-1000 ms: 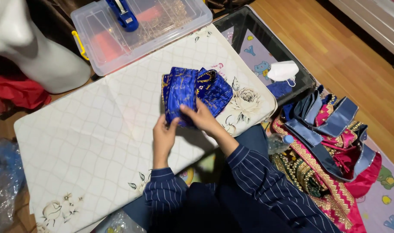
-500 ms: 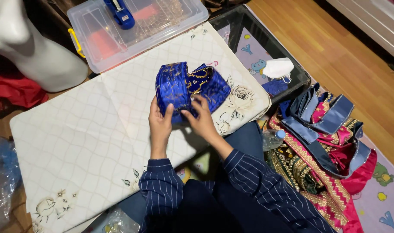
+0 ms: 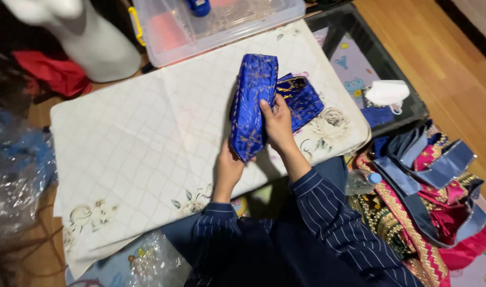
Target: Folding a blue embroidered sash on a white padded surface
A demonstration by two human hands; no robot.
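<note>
A cream quilted floral cloth (image 3: 147, 159) covers the bench in front of you. Above its middle you hold a folded royal-blue brocade fabric (image 3: 252, 106), raised on edge. Your right hand (image 3: 279, 125) presses its face, fingers clasping the fold; your left hand (image 3: 229, 170) supports the lower end from beneath. Keep edges aligned and the grip even, so the layers don't slide apart.

Both hands (image 3: 253, 143) hold folded blue cloth (image 3: 252, 103) above white mat (image 3: 147, 138).
</note>
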